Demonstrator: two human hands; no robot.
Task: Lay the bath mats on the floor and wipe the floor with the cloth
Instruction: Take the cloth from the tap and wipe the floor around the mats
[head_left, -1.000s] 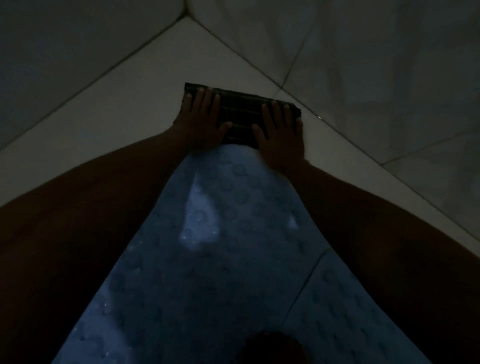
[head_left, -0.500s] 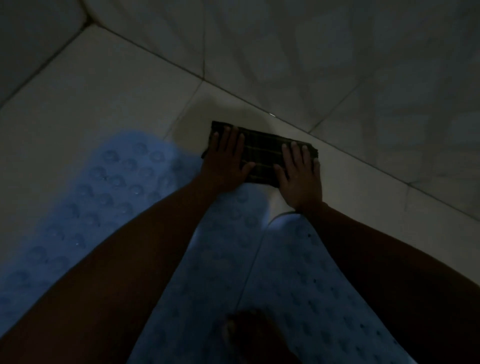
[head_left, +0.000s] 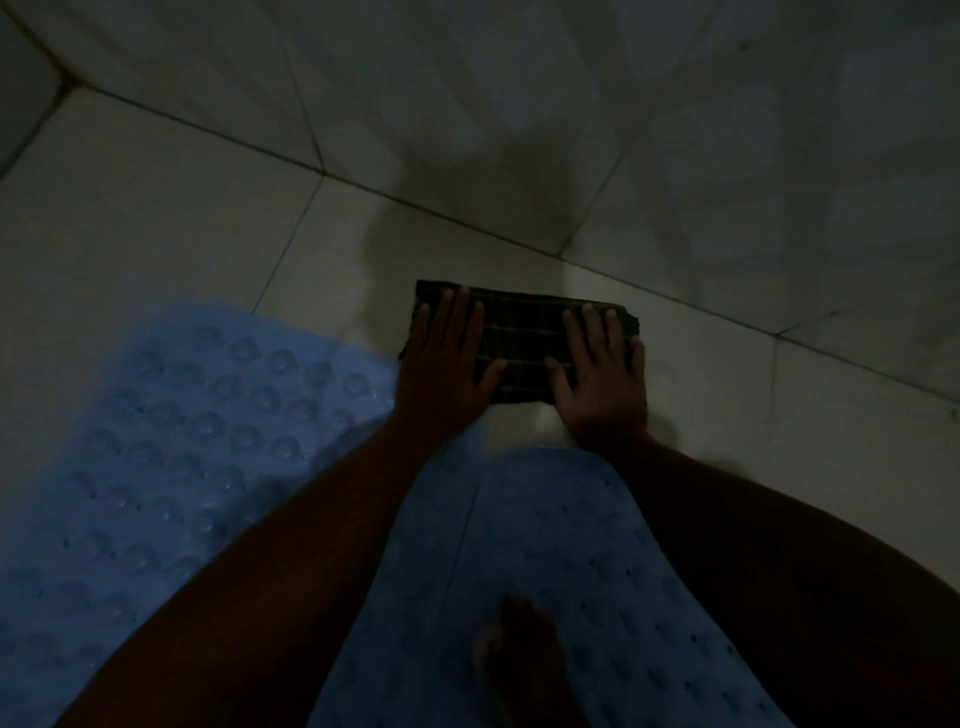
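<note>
Cloth (head_left: 524, 343) and both hands have slid right along the base of the wall since the earlier frames, out of the far corner and past the mats' far ends. Progress: both bath mats look laid — left mat (head_left: 171, 457) flat on the floor with suction cups up, right mat (head_left: 561, 571) beside it, their edges meeting or overlapping under the left forearm, can't tell which. Wiping is under way; how much floor (head_left: 171, 208) is left I can't tell, light is too dim to show wet from dry. Pose: left hand (head_left: 447, 358) flat on the cloth's left end, right hand (head_left: 602, 374) flat on its right end, fingers straight and slightly spread, pressing down, not clutching. Both arms reach far over the mats. Cloth is folded, dark and striped, lying on bare tile just near the wall (head_left: 675, 130). A foot (head_left: 524, 670) stands on the right mat, near edge.
</note>
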